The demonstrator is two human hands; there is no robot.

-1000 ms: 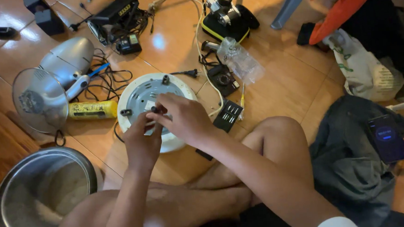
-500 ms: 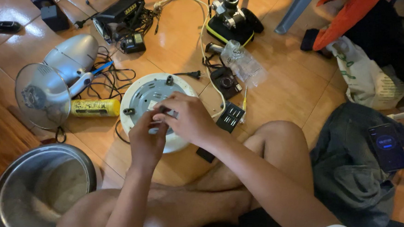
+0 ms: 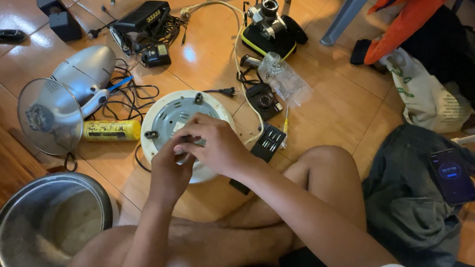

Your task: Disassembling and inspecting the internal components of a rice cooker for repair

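Observation:
A round white appliance base [image 3: 161, 118] lies upside down on the tiled floor, its grey underside with small feet facing up. Both my hands hover over its near edge. My right hand [image 3: 219, 148] reaches in from the right, and its fingertips pinch a small dark piece [image 3: 186, 138]. My left hand [image 3: 166, 172] comes up from below with curled fingers that meet the right fingertips. Whether it grips the piece too is hidden. My bare legs are crossed beneath my arms.
A large steel bowl [image 3: 5, 243] sits at the lower left. A small grey fan [image 3: 57, 105], a yellow can [image 3: 110, 130], cables, a black adapter [image 3: 155, 55], a small black case [image 3: 269, 141], a plastic bag [image 3: 286, 79] and a phone [image 3: 453, 175] on jeans surround the base.
My hands stay together over the white base, with only small finger movement. The view has shifted slightly.

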